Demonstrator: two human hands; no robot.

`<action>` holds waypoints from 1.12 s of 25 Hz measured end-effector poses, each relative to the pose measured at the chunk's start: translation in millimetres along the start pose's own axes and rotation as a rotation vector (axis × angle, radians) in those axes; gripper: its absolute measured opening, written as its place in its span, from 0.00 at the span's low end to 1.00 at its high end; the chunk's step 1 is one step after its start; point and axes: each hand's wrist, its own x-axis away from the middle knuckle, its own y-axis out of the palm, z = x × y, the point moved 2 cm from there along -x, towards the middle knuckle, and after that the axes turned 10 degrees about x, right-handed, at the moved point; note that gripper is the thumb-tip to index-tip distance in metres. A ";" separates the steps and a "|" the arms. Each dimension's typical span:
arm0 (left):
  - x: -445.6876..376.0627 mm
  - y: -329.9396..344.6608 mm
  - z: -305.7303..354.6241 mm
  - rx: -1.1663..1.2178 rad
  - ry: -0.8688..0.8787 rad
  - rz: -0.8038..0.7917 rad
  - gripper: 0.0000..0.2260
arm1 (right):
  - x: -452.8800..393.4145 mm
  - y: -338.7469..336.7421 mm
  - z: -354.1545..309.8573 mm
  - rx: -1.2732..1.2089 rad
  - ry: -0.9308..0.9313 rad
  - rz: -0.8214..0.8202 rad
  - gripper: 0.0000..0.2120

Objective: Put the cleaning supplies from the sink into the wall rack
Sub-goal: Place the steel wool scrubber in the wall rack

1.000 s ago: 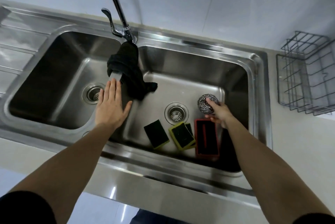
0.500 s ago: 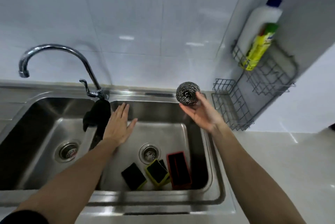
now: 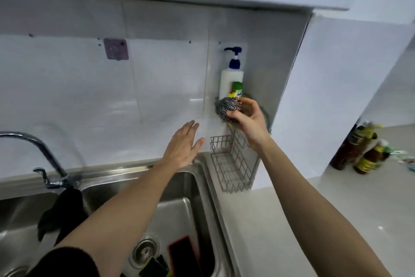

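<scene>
My right hand [image 3: 249,123] grips a steel wool scrubber [image 3: 226,107] at the upper tier of the wire wall rack [image 3: 233,164], just in front of the white pump bottle [image 3: 231,79] and the yellow-green bottle [image 3: 236,90] standing there. The rack's lower basket hangs below my hand with nothing in it. My left hand [image 3: 183,145] hovers flat and open over the sink's back rim, left of the rack. In the sink [image 3: 202,191] lie a red-edged black pad [image 3: 183,254] and yellow-black sponges [image 3: 152,267] near the drain.
A black cloth [image 3: 60,214] hangs over the divider under the faucet [image 3: 33,151]. Dark bottles [image 3: 361,151] stand on the counter at far right. A purple hook plate [image 3: 116,48] sticks to the tiled wall. A cabinet overhangs above.
My right hand lifted the steel wool out of the sink and carried it up and right to the rack's upper tier. My left hand rose from the sink divider. The view tilted upward.
</scene>
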 end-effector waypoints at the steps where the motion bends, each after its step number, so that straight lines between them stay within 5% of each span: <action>1: -9.5 6.0 17.0 0.007 0.030 -0.001 0.27 | -4.3 -14.7 -5.5 0.163 -0.086 0.058 0.27; 5: -32.4 37.0 63.1 0.030 0.106 -0.051 0.27 | -14.9 -52.4 -10.1 0.819 -0.265 0.148 0.31; 10: -43.2 63.9 80.4 0.058 0.073 -0.107 0.28 | -29.0 -62.0 2.4 1.127 -0.281 -0.042 0.27; 17: -43.5 70.5 75.0 0.151 -0.011 -0.098 0.31 | -33.7 -53.7 23.6 1.241 -0.352 -0.112 0.26; 28: -41.2 67.7 72.0 0.155 -0.021 -0.133 0.31 | -45.7 -51.8 32.6 1.045 -0.184 -0.109 0.22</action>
